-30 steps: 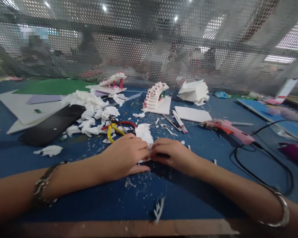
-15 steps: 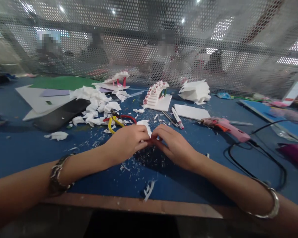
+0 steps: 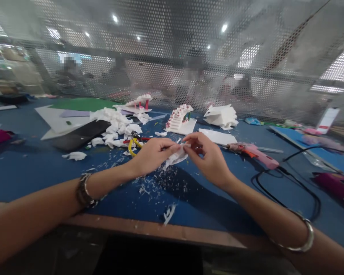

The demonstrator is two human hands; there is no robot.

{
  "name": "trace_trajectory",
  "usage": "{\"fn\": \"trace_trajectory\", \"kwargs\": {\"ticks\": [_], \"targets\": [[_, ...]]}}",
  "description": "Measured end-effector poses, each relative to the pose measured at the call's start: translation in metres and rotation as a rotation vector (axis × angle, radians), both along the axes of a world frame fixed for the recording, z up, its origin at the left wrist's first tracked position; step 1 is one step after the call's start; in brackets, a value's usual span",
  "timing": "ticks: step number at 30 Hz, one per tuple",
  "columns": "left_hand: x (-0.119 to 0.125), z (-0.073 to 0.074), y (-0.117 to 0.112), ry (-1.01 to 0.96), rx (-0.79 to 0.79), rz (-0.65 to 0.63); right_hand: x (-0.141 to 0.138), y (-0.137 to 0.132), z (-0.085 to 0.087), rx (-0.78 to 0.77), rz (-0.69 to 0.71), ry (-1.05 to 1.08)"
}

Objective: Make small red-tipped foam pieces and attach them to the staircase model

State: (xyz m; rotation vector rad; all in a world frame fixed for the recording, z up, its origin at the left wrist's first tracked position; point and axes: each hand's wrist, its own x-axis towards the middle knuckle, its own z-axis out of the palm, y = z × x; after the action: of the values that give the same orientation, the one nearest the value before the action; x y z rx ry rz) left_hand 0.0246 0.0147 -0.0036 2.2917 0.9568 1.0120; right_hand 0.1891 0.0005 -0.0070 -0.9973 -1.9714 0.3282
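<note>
Both hands meet above the blue tabletop, pinching a small crumpled piece of white tissue paper (image 3: 176, 157) that hangs below the fingers. My left hand (image 3: 153, 154) is closed on its left side, thumb and fingertips together. From the right, my right hand (image 3: 208, 158) grips the upper right edge of the piece. Pliers with yellow and red handles (image 3: 132, 147) lie just behind my left hand. White shreds (image 3: 172, 179) are scattered on the table under the hands. A miniature white staircase with red dots (image 3: 177, 118) stands on a white base beyond them.
A pink glue gun (image 3: 260, 154) with a black cord (image 3: 301, 181) lies to the right. Crumpled white paper (image 3: 111, 120) and a dark flat object (image 3: 81, 135) are at the left. A second staircase model (image 3: 139, 102) stands behind. A perforated metal screen (image 3: 166, 49) rises at the back.
Both hands have lifted off the tabletop and moved slightly away from me. The white tissue piece now hangs visibly between them. The head view has shifted a little.
</note>
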Motion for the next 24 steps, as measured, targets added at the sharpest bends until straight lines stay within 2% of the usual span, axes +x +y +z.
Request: {"fn": "trace_trajectory", "kwargs": {"ticks": [4,7,11,18,24], "targets": [[0.004,0.001,-0.001,-0.056,-0.023,0.014,0.002,0.000,0.003,0.076,-0.032,0.020],[0.005,-0.003,0.000,-0.137,-0.103,0.046,0.001,-0.001,0.003,0.126,-0.020,-0.021],[0.006,-0.008,0.002,-0.291,-0.240,0.009,-0.001,-0.001,0.001,0.133,0.001,-0.075],[0.012,-0.011,0.002,-0.502,-0.450,-0.025,0.000,0.001,0.003,0.162,-0.019,-0.037],[0.013,-0.014,0.005,-0.575,-0.554,-0.070,0.004,0.004,0.004,0.187,0.026,-0.056]]}}
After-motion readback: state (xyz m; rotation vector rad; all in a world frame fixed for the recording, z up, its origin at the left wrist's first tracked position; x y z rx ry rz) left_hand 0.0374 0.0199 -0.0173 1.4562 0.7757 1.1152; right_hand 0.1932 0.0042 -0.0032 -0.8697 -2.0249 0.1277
